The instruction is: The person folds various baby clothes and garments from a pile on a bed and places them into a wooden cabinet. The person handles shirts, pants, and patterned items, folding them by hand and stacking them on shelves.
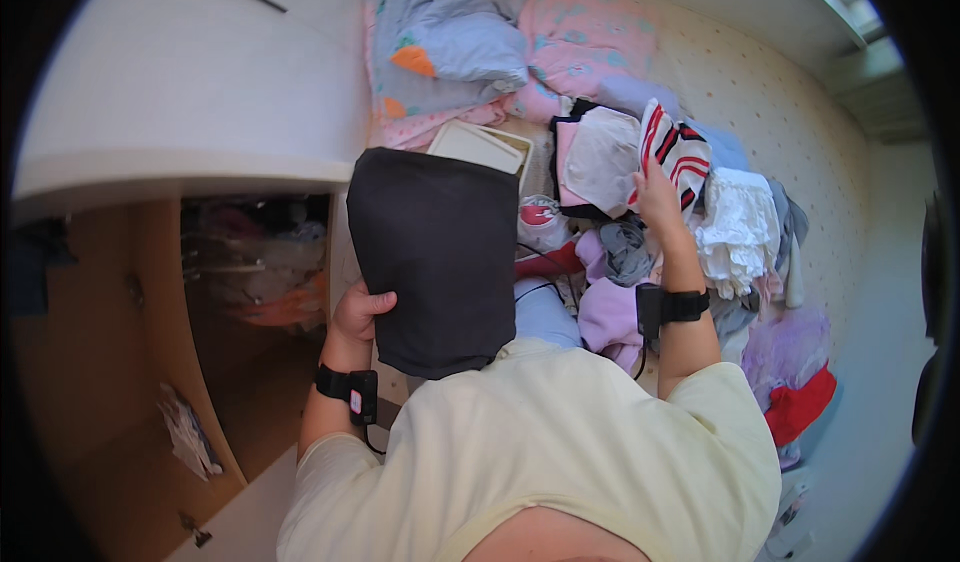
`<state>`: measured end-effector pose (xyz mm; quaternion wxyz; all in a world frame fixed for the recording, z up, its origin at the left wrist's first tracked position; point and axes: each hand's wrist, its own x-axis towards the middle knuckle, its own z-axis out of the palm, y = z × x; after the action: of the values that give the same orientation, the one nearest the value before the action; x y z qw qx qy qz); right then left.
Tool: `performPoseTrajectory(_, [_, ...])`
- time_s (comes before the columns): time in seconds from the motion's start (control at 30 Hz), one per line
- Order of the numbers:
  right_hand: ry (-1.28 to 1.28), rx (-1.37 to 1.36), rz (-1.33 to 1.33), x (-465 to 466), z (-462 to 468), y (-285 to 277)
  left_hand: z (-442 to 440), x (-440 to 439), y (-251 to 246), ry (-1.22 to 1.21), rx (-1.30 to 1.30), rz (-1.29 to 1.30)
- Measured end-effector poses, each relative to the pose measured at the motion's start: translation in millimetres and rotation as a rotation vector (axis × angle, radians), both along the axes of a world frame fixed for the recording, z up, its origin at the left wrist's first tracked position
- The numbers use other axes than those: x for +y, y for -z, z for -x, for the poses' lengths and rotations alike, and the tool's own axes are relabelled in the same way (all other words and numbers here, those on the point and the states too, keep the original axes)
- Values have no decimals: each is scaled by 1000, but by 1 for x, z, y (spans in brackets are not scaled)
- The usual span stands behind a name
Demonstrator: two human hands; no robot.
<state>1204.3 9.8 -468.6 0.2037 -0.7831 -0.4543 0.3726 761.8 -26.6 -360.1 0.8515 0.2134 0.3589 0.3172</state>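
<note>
My left hand [365,310] grips the lower left edge of a dark cloth-covered rectangular item [439,262], its thumb on top; what is inside the item cannot be seen. My right hand [658,196] reaches to the right of it and holds the edge of a white cloth with red and black stripes [684,153]. Just left of that cloth lies a whitish folded garment [602,158] on pink and black pieces. A grey bunched cloth [628,253] and a lilac garment [609,314] lie below my right hand.
An open wooden cabinet [161,284] with bagged things stands at left. A cream plastic box [487,145] lies behind the dark item. Blue and pink quilts [589,33] are at the top. White ruffled clothing [739,224], a purple bag [787,348] and red cloth [801,406] lie at right.
</note>
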Motion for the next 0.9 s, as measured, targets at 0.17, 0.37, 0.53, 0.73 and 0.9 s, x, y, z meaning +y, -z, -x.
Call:
performPoseTrajectory(0.17, [-586, 1663, 211, -25, 188, -32, 62, -58, 10, -295, -202, -65])
performPoseTrajectory(0.37, [-1094, 734, -270, -55, 298, -115, 126, -130, 20, -618, 113, -120])
performPoseTrajectory(0.53, [-1513, -78, -1133, -102, 374, -185, 137, -142, 12, -719, 270, -566])
performPoseTrajectory(0.73, [-1388, -27, -1671, -124, 442, -207, 187, -128, -31, -830, -553, -743])
performPoseTrajectory(0.9, [-1249, 194, -1921, -107, 476, -222, 224, -138, -58, -924, -1153, -374])
